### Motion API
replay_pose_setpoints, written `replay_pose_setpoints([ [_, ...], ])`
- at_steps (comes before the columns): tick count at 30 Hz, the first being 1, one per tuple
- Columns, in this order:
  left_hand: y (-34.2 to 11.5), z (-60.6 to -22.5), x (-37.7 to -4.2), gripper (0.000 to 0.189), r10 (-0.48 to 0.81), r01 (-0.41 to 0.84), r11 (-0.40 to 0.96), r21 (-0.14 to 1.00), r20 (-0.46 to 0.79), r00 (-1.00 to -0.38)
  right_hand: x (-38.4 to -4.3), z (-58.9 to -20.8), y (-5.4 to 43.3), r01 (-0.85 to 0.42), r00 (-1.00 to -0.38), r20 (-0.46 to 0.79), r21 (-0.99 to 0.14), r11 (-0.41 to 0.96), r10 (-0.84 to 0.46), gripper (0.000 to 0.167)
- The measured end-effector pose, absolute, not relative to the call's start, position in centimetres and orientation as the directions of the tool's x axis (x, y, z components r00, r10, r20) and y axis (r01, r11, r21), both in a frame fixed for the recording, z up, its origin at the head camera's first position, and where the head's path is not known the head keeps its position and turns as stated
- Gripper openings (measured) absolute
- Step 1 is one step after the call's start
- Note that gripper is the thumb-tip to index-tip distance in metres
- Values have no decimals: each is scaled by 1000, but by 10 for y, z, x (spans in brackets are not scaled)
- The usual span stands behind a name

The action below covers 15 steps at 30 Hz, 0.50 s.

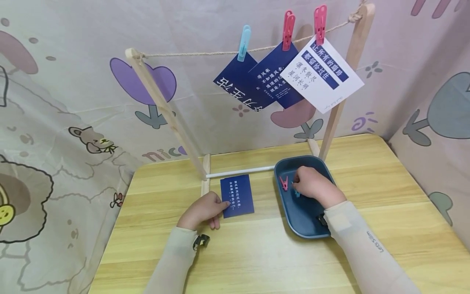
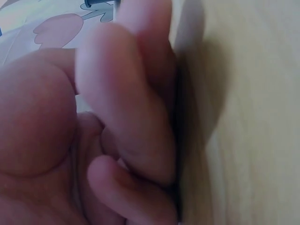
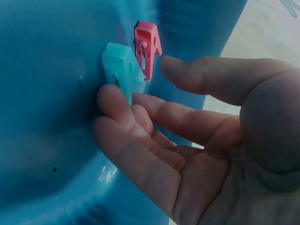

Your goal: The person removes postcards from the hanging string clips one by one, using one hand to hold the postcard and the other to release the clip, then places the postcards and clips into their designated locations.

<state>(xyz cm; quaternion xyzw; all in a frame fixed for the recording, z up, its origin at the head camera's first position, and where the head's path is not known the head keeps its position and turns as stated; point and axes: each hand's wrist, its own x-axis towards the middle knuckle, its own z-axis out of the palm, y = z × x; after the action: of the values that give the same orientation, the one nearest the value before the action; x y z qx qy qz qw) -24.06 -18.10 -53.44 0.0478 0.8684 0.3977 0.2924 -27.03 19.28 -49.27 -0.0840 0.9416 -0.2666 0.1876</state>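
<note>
In the head view, my left hand (image 1: 204, 210) holds a dark blue card (image 1: 240, 198) by its left edge, the thumb lying over the printed face. The card lies on the table; in the left wrist view the curled fingers (image 2: 117, 93) are close to the wood and the card is hidden. My right hand (image 1: 312, 185) reaches into a blue tray (image 1: 304, 222). Its fingertips touch a light blue clothespin (image 3: 119, 68), with the thumb apart from it. Just beyond that lies a pink clothespin (image 3: 146, 47) in the tray.
Behind stands a wooden frame (image 1: 167, 114) with a twine line (image 1: 191, 54). Two blue cards and a white card (image 1: 319, 75) hang from it by a light blue clothespin (image 1: 244, 43) and two pink ones. A white rod (image 1: 238, 171) crosses the frame's base.
</note>
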Motion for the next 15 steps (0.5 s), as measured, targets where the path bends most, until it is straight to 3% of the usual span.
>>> replay_pose_setpoints([
  [15, -181, -535, -242, 52, 317, -166, 656, 736, -468, -825, -273, -493, 193, -59, -920, -302, -522, 851, -250, 28],
])
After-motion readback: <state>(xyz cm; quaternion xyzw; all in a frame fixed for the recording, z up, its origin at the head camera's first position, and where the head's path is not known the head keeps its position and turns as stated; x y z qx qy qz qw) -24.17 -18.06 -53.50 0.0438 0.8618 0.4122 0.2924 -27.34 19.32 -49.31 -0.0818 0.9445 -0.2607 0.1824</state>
